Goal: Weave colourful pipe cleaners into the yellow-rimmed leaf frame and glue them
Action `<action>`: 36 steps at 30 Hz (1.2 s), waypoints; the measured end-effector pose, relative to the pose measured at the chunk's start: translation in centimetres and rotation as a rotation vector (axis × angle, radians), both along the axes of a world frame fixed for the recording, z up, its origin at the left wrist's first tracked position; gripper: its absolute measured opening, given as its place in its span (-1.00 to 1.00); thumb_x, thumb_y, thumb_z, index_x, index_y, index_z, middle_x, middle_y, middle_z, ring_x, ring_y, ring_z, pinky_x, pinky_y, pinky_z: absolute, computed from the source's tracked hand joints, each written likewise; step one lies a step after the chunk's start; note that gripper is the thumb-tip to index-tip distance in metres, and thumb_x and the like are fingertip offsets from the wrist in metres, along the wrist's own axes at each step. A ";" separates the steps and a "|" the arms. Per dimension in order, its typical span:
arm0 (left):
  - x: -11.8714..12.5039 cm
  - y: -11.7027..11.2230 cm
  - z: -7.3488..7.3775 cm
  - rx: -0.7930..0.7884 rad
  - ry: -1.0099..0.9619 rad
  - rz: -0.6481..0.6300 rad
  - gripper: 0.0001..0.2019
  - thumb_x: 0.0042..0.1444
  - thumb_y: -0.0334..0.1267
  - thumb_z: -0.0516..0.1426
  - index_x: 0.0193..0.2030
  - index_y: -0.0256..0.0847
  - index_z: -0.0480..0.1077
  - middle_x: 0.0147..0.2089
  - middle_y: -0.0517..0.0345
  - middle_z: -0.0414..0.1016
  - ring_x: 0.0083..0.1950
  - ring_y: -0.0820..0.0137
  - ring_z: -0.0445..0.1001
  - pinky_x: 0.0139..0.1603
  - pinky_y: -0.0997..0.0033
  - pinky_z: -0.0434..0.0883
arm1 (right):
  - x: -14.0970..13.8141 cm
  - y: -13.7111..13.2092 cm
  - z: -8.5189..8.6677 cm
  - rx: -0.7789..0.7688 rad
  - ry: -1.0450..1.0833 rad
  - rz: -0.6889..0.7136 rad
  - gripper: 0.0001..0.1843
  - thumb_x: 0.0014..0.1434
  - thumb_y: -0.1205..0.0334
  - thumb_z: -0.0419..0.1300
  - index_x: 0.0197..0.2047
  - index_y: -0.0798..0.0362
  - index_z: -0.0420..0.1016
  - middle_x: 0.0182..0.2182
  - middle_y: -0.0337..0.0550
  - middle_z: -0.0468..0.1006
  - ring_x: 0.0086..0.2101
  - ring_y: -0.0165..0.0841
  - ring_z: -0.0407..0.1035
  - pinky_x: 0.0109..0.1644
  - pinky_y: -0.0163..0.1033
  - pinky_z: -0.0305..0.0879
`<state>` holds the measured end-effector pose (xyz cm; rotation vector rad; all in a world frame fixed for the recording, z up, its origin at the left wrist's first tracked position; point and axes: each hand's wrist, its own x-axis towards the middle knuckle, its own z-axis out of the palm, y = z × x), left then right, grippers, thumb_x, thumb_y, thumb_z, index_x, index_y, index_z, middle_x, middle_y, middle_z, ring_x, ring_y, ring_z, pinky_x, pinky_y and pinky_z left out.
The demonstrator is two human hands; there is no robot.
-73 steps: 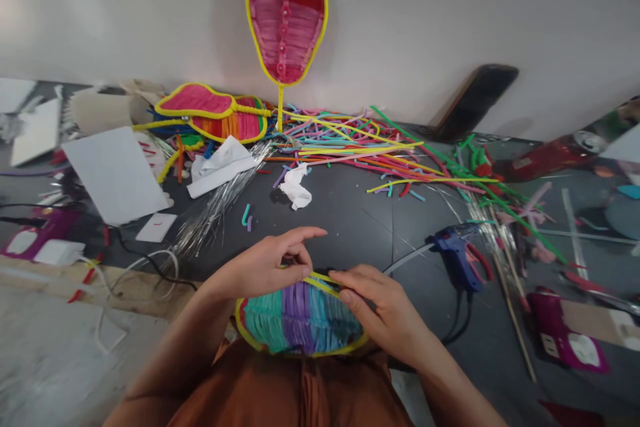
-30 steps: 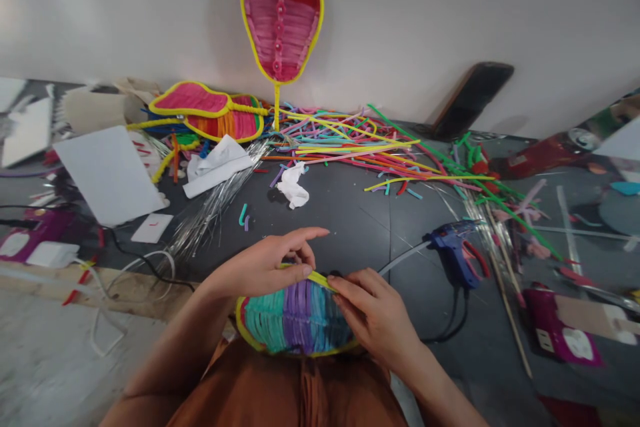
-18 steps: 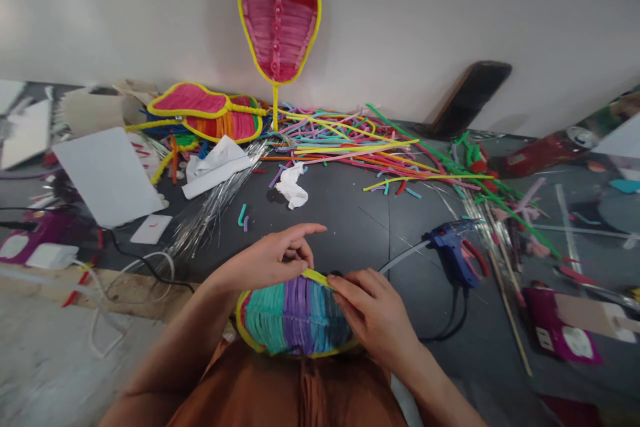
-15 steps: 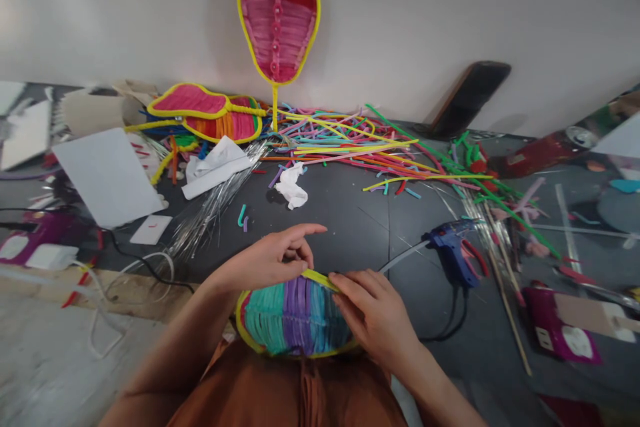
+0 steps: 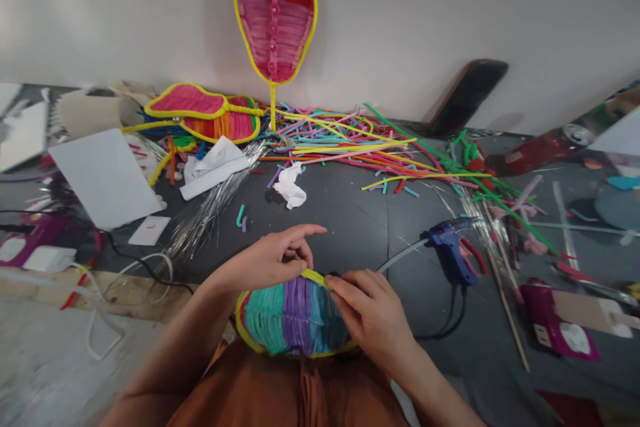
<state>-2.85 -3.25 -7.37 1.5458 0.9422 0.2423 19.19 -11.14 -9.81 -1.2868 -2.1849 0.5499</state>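
Note:
A rounded panel of teal, purple and blue pipe cleaners [image 5: 293, 317] with a yellow rim rests on my lap, over an orange garment. My left hand [image 5: 267, 260] pinches the panel's top yellow rim between thumb and bent fingers, with the index finger stretched out. My right hand [image 5: 373, 313] lies over the panel's right side, and its fingertips press the yellow pipe cleaner [image 5: 314, 275] along that top edge. Both hands meet at the rim's upper middle.
A blue glue gun [image 5: 453, 250] with a black cord lies right of my hands. Loose coloured pipe cleaners [image 5: 350, 143] pile up by the wall. A red-pink paddle shape [image 5: 274, 17] leans there, a wing shape [image 5: 200, 107] lies left. White sheets [image 5: 103, 177] and silver wires [image 5: 210, 203] sit left.
My right hand's fingertips have crept slightly left along the yellow rim towards my left hand. The view has shifted a little; the left hand keeps its pinch.

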 end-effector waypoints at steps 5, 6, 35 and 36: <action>0.1 0.2 0.8 0.059 0.060 -0.069 -0.47 0.18 -0.27 0.05 0.30 -0.09 0.10 -0.20 0.20 0.51 -0.22 0.45 0.45 -0.16 0.48 0.36 | 0.0 -0.2 -0.4 -0.041 0.033 0.029 -0.74 0.29 0.34 0.05 0.00 0.03 0.46 -0.26 -0.14 0.62 -0.31 -0.35 0.47 -0.22 -0.25 0.34; 0.1 0.2 1.0 0.086 0.086 -0.094 -0.43 0.16 -0.24 0.10 0.32 -0.08 0.09 -0.15 0.18 0.51 -0.17 0.42 0.46 -0.12 0.45 0.36 | 0.0 -0.2 -0.4 -0.037 0.030 0.031 -0.75 0.29 0.34 0.05 -0.01 0.04 0.47 -0.27 -0.14 0.62 -0.32 -0.35 0.48 -0.23 -0.26 0.35; 0.6 -1.2 1.0 0.543 0.216 -0.228 -0.51 0.30 -0.34 -0.07 0.35 0.02 0.04 -0.03 0.16 0.49 -0.04 0.40 0.46 -0.01 0.43 0.35 | 1.6 0.1 0.1 -0.058 0.011 -0.050 -0.75 0.29 0.22 0.08 -0.04 0.05 0.51 -0.26 -0.07 0.63 -0.28 -0.32 0.50 -0.16 -0.23 0.40; 0.5 -1.2 1.0 0.533 0.214 -0.211 -0.51 0.29 -0.34 -0.06 0.34 0.02 0.05 -0.04 0.17 0.49 -0.05 0.41 0.46 -0.01 0.44 0.35 | 1.6 0.1 0.1 -0.048 0.015 -0.049 -0.76 0.29 0.23 0.09 -0.06 0.04 0.52 -0.26 -0.07 0.63 -0.28 -0.32 0.49 -0.16 -0.22 0.40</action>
